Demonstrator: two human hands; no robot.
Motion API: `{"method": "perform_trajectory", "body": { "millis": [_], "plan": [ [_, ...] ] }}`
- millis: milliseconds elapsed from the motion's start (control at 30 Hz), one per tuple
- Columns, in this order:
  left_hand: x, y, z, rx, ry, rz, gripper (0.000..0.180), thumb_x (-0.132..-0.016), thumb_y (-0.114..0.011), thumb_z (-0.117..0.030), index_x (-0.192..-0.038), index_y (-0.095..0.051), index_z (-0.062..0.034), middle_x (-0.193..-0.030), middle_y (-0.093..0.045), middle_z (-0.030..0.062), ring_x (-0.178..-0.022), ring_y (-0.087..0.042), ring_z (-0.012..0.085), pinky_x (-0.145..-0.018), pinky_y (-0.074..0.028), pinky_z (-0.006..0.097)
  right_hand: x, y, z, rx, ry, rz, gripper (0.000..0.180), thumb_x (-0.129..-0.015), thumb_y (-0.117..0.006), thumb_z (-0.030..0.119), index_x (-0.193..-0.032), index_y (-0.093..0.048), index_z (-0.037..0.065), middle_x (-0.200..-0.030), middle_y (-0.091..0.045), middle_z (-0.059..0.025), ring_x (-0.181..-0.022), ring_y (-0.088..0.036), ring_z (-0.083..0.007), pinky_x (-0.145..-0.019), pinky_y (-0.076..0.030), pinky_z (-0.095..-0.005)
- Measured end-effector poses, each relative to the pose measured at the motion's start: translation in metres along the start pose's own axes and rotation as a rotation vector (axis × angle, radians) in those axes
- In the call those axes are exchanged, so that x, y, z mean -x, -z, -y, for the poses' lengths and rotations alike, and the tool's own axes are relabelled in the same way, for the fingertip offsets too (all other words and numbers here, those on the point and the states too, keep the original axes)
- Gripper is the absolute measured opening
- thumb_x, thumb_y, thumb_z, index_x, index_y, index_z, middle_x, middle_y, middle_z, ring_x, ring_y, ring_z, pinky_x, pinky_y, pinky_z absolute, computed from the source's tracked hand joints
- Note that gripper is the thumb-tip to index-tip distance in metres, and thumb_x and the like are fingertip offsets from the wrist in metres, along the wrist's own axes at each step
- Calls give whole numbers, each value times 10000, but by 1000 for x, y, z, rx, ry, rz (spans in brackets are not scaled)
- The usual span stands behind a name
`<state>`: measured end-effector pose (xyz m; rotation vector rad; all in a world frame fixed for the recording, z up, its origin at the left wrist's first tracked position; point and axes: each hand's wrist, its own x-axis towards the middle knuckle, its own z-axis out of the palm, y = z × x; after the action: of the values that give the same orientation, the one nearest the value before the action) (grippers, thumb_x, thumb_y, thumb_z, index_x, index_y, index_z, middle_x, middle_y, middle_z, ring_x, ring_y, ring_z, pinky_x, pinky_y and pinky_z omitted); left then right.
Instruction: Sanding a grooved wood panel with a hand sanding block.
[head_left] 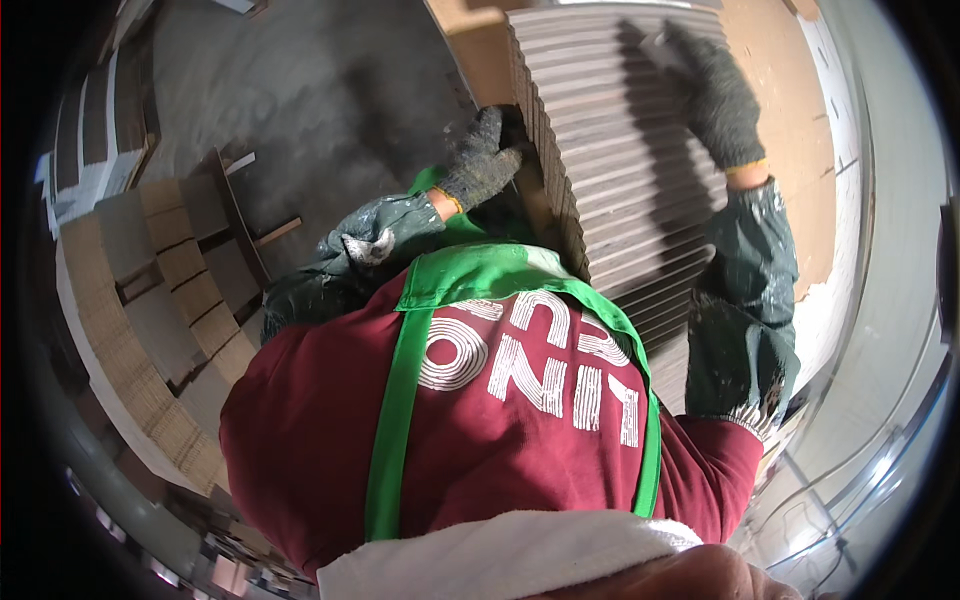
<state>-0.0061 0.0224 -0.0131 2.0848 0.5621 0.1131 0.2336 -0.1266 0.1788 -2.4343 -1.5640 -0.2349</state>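
Note:
A stack of grey ribbed panels (610, 120) lies in front of me, its wavy layered edge facing left. Above its far right part is my right hand (718, 100), in a dark grey knit glove with a yellow cuff, casting a shadow on the ribs. Its fingers are blurred; a pale patch shows at their tips, and I cannot make out whether it is a held thing. My left hand (482, 165), gloved alike, is beside the stack's left edge with fingers apart. Something dark sits between that hand and the edge; contact is unclear.
Brown board (790, 130) extends under and right of the panels. On the left are stacked brown slats (190, 290) and a pile of dark and white boards (95, 140). Grey floor (300, 80) spreads between. My green apron (480, 275) is close to the stack's near end.

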Motion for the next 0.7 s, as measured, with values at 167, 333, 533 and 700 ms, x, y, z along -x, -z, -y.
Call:
{"method": "perform_trajectory", "body": {
  "millis": [167, 333, 533, 700],
  "plan": [
    [19, 11, -23, -162, 85, 53, 754, -837, -584, -358, -1385, -284, 64, -1403, -335, 281, -1312, -326, 393, -1102, -247, 390, 77, 14, -36, 158, -300, 5, 483, -820, -630, 182, -1288, -513, 167, -1131, -610, -104, -1016, -579, -309, -864, -484, -398],
    [17, -1, -1, -71, -26, -29, 669, -836, -592, -368, -1324, -392, 43, -1327, -424, 280, -1243, -395, 413, -1062, -306, 405, 104, 16, 49, -58, 5, 5, 524, -796, -616, 30, -1291, -525, 178, -1143, -609, -115, -1052, -567, -286, -917, -464, -392],
    [-13, 30, 9, -723, -490, 219, 340, -904, -514, -177, -1194, -520, -1, -1190, -547, 223, -1097, -525, 375, -957, -414, 421, 149, 14, 15, 240, -533, 161, 482, -800, -605, 135, -1273, -509, 146, -1067, -622, -123, -1009, -586, -310, -844, -490, -402],
    [-91, 80, 0, 395, -176, -116, 266, -886, -451, -42, -1126, -566, -27, -1134, -604, 159, -1062, -571, 308, -898, -466, 370, 216, 24, -2, 169, -623, 53, 499, -811, -628, 189, -1288, -509, 101, -1175, -595, -162, -1076, -562, -341, -899, -456, -403]
  ]
}}
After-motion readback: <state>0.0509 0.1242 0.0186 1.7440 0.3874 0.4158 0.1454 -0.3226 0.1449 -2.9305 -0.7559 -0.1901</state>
